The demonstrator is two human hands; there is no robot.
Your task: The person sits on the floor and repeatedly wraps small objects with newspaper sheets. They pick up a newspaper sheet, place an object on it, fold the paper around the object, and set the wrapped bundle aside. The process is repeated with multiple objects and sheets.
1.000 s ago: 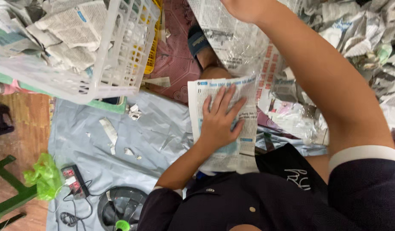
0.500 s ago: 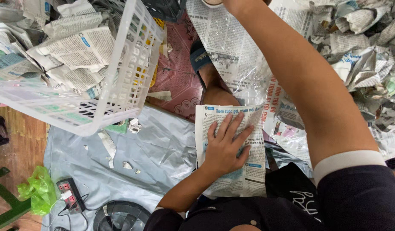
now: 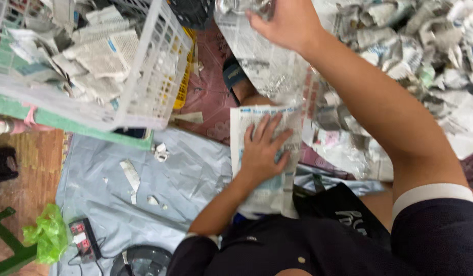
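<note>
The left hand (image 3: 264, 151) lies flat, fingers spread and released, pressing on a folded newspaper sheet (image 3: 267, 153) that rests over the person's lap near the middle of the scene; the right hand (image 3: 287, 23) reaches far up, closed around a crumpled newspaper-wrapped bundle (image 3: 241, 7) at the top edge, above a large loose newspaper sheet (image 3: 267, 66) that hangs just beyond the folded one; to the far right spreads a heap of crumpled newspaper wads (image 3: 415, 46); at the far left a white plastic basket (image 3: 159, 76) holds more wrapped paper; a grey plastic sheet (image 3: 144, 194) covers the floor on the near left, scattered with paper scraps; a green plastic bag (image 3: 47, 235) lies at the near left corner.
</note>
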